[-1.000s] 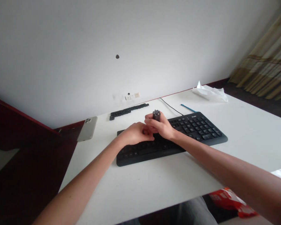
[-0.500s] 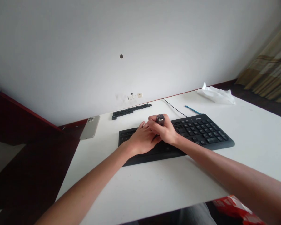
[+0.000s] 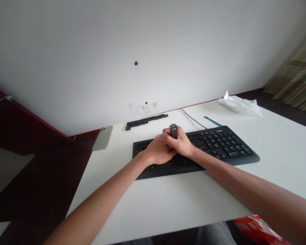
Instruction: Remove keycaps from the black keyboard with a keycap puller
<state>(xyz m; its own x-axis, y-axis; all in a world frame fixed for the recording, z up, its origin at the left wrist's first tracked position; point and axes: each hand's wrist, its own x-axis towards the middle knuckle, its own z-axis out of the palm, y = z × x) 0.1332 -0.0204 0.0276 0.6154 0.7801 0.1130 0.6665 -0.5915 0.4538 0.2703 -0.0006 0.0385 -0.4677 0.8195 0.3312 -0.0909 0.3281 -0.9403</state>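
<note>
A small dark grey block (image 3: 173, 131) stands upright, gripped in the fingers of my right hand (image 3: 180, 143). Its top sticks out above the fingers, and the lower part is hidden. My left hand (image 3: 159, 149) presses against my right hand, its fingertips hidden behind it. Both hands hover over the left half of a black computer keyboard (image 3: 221, 146), and I cannot tell whether they touch its keys. Nearer the wall lies a long row of small black pieces (image 3: 146, 121), apart from both hands.
On the white desk (image 3: 283, 170) are a pale smartphone (image 3: 102, 137), a black cable (image 3: 192, 119), a thin blue stick (image 3: 213, 120) and crumpled white tissue (image 3: 239, 106). A wall socket (image 3: 150, 105) sits above. A red packet (image 3: 257, 229) lies below the desk's front edge.
My left hand has closed up against my right, its spread fingers now folded away. The grey block stays in my right hand. The whole scene has shifted slightly right in view.
</note>
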